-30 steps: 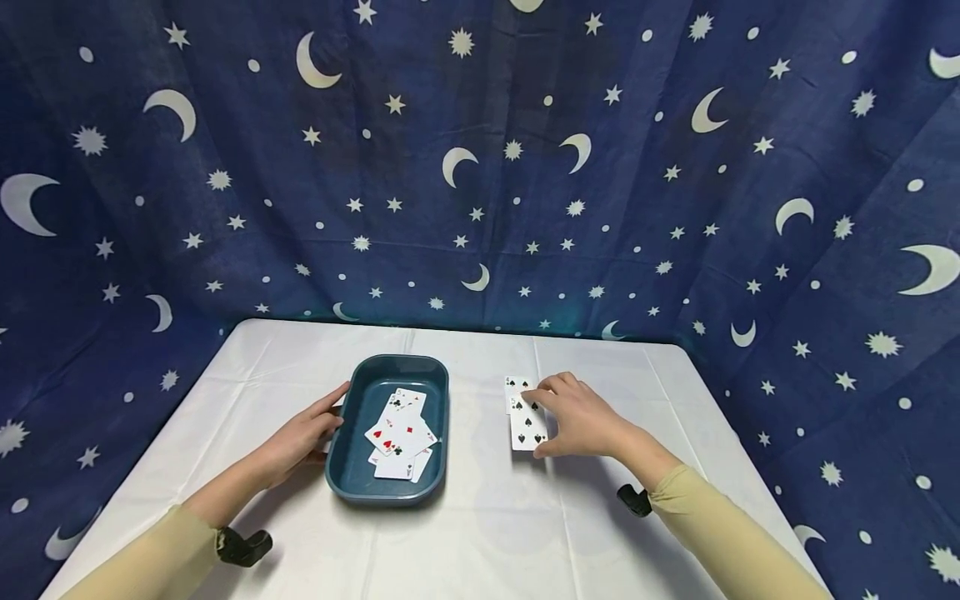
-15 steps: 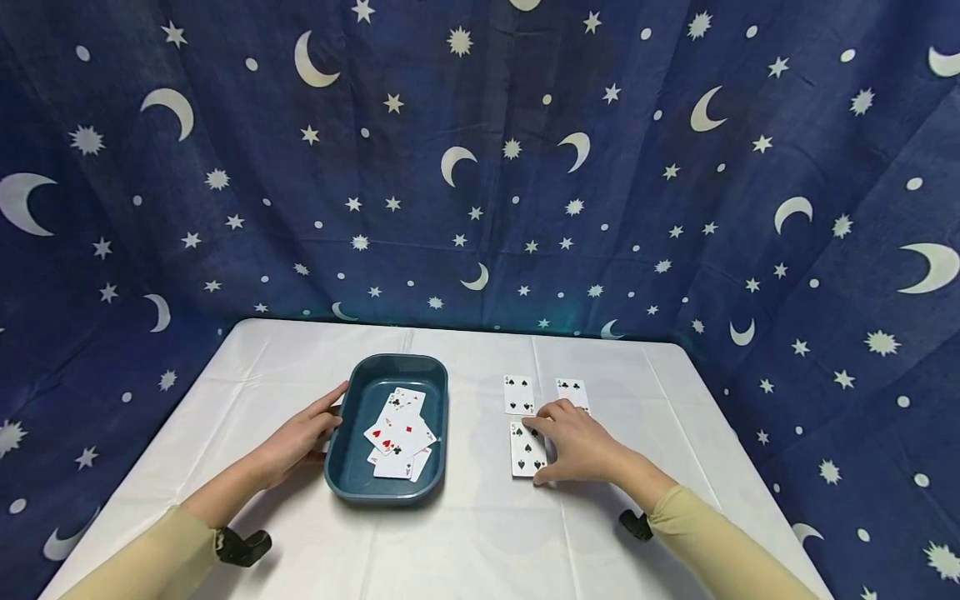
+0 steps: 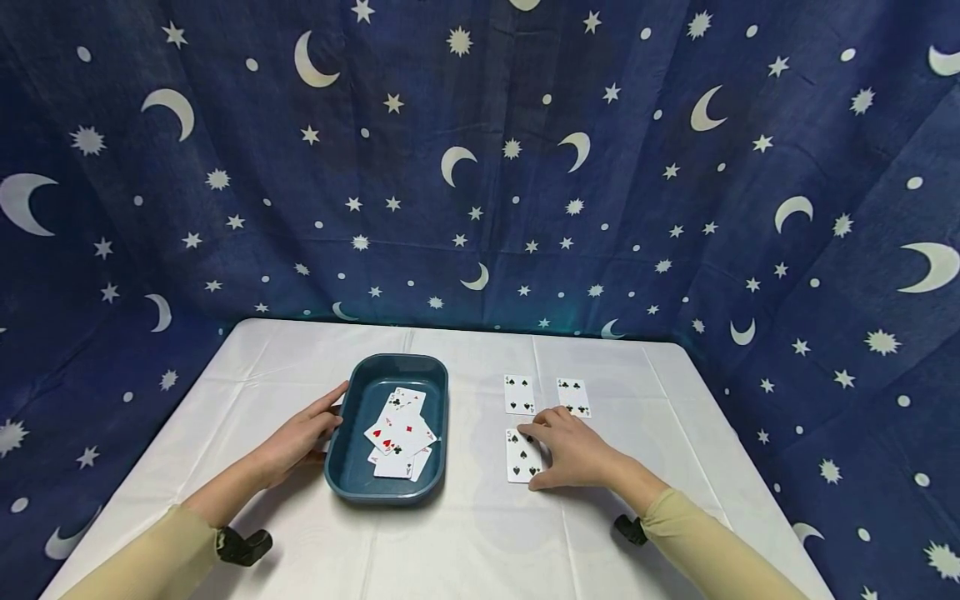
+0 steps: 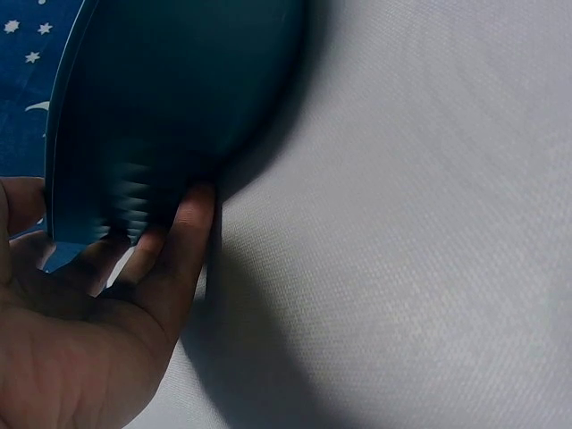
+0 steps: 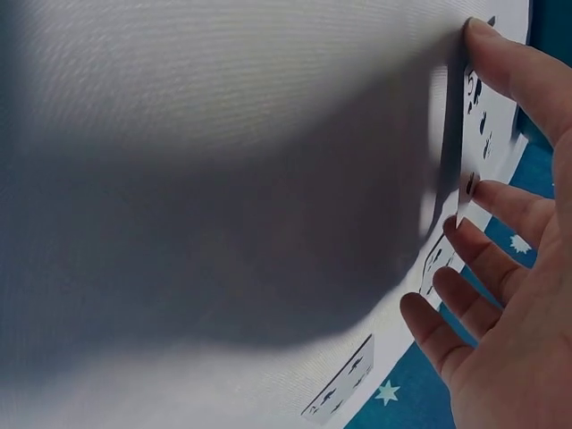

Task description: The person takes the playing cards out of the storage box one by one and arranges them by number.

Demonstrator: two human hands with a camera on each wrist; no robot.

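The left wrist view cuts off the tray [image 4: 170, 80].

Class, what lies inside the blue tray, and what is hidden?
The blue tray holds overlapping playing cards, with hearts, a diamond and clubs showing. Lower cards are partly covered, so their full faces and number cannot be told.

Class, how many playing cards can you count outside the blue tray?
3: the five of spades held in the right hand, plus the left four and the right four lying farther back. Any underneath would be hidden.
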